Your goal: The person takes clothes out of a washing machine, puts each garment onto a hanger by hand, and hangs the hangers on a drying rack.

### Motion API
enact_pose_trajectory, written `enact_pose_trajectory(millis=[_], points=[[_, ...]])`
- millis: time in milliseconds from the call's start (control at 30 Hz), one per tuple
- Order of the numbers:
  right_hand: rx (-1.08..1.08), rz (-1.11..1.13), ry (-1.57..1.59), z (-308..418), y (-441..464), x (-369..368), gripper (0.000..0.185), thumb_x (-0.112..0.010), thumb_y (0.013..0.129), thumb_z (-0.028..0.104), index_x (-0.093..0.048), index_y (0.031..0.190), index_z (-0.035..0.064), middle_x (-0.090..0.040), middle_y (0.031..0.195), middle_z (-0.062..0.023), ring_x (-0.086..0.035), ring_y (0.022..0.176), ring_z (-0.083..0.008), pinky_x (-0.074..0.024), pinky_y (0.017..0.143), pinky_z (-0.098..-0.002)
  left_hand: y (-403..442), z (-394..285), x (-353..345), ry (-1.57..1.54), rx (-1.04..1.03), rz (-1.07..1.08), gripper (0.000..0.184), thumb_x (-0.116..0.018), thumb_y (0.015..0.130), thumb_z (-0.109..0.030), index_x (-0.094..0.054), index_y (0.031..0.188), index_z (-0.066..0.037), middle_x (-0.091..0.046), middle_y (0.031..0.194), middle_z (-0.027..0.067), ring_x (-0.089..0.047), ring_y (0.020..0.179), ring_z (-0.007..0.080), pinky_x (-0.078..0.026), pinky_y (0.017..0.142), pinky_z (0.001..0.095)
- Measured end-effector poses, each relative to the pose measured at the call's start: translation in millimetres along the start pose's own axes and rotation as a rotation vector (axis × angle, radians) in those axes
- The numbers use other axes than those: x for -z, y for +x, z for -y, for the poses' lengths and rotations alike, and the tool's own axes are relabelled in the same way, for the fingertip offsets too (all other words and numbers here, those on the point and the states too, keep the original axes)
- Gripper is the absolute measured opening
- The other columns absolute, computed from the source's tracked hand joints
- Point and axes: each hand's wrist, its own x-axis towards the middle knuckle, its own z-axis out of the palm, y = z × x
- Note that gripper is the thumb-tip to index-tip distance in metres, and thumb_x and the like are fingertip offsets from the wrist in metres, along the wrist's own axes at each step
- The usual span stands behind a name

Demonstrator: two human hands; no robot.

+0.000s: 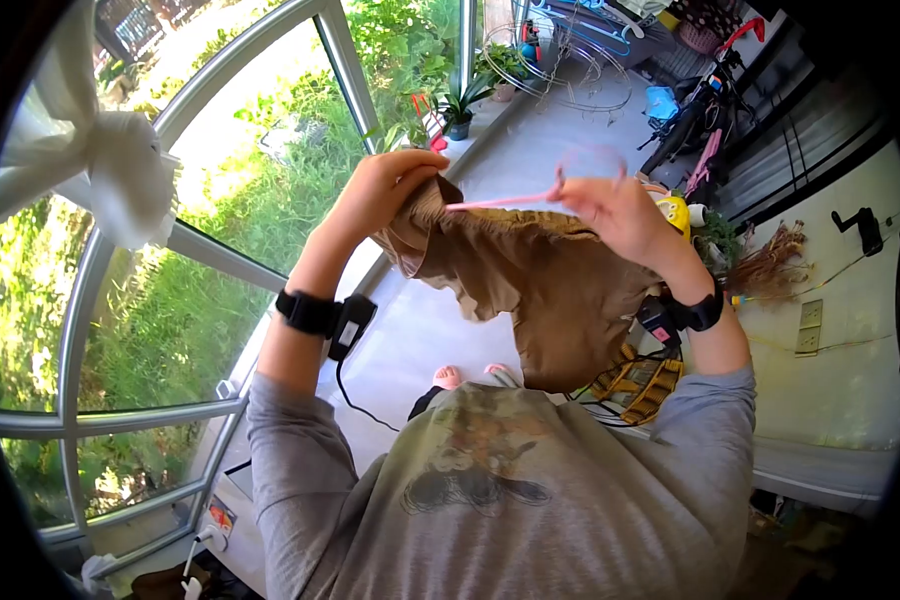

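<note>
Brown shorts or trousers [565, 290] with a gathered elastic waistband hang in front of my body. My left hand [390, 190] is closed on one end of the waistband, at the upper left of the cloth. My right hand [620, 220] grips a thin pink clothes hanger [505, 202], partly smeared by motion. One end of the hanger reaches left to the waistband near my left hand. Below my right hand, the other side of the brown cloth hangs down; whether those fingers also hold cloth I cannot tell.
Large framed windows [230, 265] run along the left, with a knotted white curtain [125, 165]. Potted plants [458, 115] stand on the sill. Wire hoops [570, 75], a bicycle [695, 115] and dried flowers [770, 255] are farther off. A yellow-brown striped item [645, 385] lies below the cloth.
</note>
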Motion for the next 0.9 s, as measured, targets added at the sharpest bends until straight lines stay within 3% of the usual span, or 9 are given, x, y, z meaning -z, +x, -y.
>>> enact_pose_trajectory(millis=[133, 200, 267, 333, 467, 567, 667, 733, 900], points=[[-0.22, -0.148, 0.072, -9, 4, 17, 0.015, -0.053, 0.087, 0.015, -0.058, 0.093, 0.0023, -0.054, 0.063, -0.0058, -0.044, 0.055, -0.0067, -0.0368, 0.051, -0.0234, 1, 8, 3, -0.05, 0.263, -0.188, 0.025, -0.051, 0.088, -0.02, -0.059, 0.105, -0.003, -0.064, 0.097, 0.0113, -0.06, 0.089, 0.017, -0.046, 0.077, 0.0303], [-0.201, -0.185, 0.081, -19, -4, 19, 0.017, -0.052, 0.088, 0.016, -0.058, 0.093, 0.0011, -0.05, 0.062, -0.0007, -0.038, 0.056, -0.0049, -0.0337, 0.05, -0.0208, -4, -5, 1, -0.081, 0.3, -0.031, 0.028, -0.052, 0.087, -0.023, -0.059, 0.105, -0.002, -0.063, 0.098, 0.0127, -0.059, 0.094, 0.0192, -0.044, 0.08, 0.031], [-0.206, -0.226, 0.118, -17, -10, 24, 0.017, -0.052, 0.088, 0.017, -0.057, 0.093, 0.0009, -0.047, 0.062, 0.0023, -0.036, 0.056, -0.0041, -0.0316, 0.05, -0.0197, -7, -24, -15, 0.152, 0.021, -0.118, 0.027, -0.057, 0.083, -0.021, -0.058, 0.103, -0.002, -0.059, 0.101, 0.0146, -0.057, 0.092, 0.0291, -0.044, 0.082, 0.032], [-0.215, -0.217, 0.13, -14, -12, 25, 0.017, -0.052, 0.089, 0.017, -0.057, 0.093, 0.0009, -0.045, 0.064, 0.0042, -0.034, 0.056, -0.0034, -0.0302, 0.05, -0.0189, 0, -25, -26, 0.164, 0.013, -0.119, 0.022, -0.057, 0.08, -0.013, -0.058, 0.1, -0.002, -0.057, 0.103, 0.0132, -0.057, 0.09, 0.0315, -0.043, 0.084, 0.0337], [-0.25, -0.153, 0.143, -15, -17, 27, 0.017, -0.052, 0.088, 0.016, -0.057, 0.093, 0.0007, -0.047, 0.065, 0.0036, -0.035, 0.057, -0.003, -0.0311, 0.051, -0.0188, 8, -15, -22, 0.024, 0.032, -0.053, 0.018, -0.053, 0.08, -0.005, -0.058, 0.097, -0.003, -0.059, 0.099, 0.0118, -0.057, 0.09, 0.0309, -0.041, 0.089, 0.0354], [-0.254, -0.008, 0.179, -11, -24, 20, 0.019, -0.051, 0.089, 0.017, -0.057, 0.094, 0.0003, -0.049, 0.065, 0.0019, -0.038, 0.057, -0.003, -0.0332, 0.052, -0.0191, 12, -3, -5, 0.157, -0.224, -0.086, 0.02, -0.05, 0.081, -0.002, -0.061, 0.098, -0.007, -0.062, 0.093, 0.0085, -0.059, 0.09, 0.0259, -0.035, 0.098, 0.0417], [-0.313, 0.239, 0.093, -6, -29, -18, 0.025, -0.047, 0.09, 0.022, -0.058, 0.096, 0.001, -0.052, 0.065, 0.0004, -0.044, 0.057, -0.0045, -0.0373, 0.054, -0.0201, 17, 31, -16, 0.321, -0.226, 0.019, 0.021, -0.051, 0.083, -0.01, -0.06, 0.102, -0.009, -0.06, 0.105, 0.0065, -0.05, 0.107, 0.0248, -0.029, 0.1, 0.0462], [-0.221, 0.108, 0.145, -30, -35, -40, 0.028, -0.045, 0.091, 0.025, -0.059, 0.096, 0.002, -0.051, 0.063, 0.0019, -0.045, 0.056, -0.0056, -0.037, 0.052, -0.0214, 10, 32, -31, 0.281, -0.065, 0.059, 0.023, -0.051, 0.085, -0.013, -0.059, 0.106, -0.01, -0.057, 0.112, 0.0056, -0.046, 0.112, 0.0259, -0.027, 0.1, 0.0467], [-0.797, -0.326, 0.57, -82, -36, -20, 0.017, -0.044, 0.092, 0.022, -0.054, 0.094, 0.0081, -0.036, 0.06, 0.0069, -0.032, 0.047, -0.0016, -0.0262, 0.04, -0.0158, -8, 32, -25, 0.154, 0.064, -0.251, 0.022, -0.052, 0.083, -0.007, -0.058, 0.104, -0.007, -0.057, 0.109, 0.0116, -0.051, 0.105, 0.0282, -0.038, 0.091, 0.0384]])
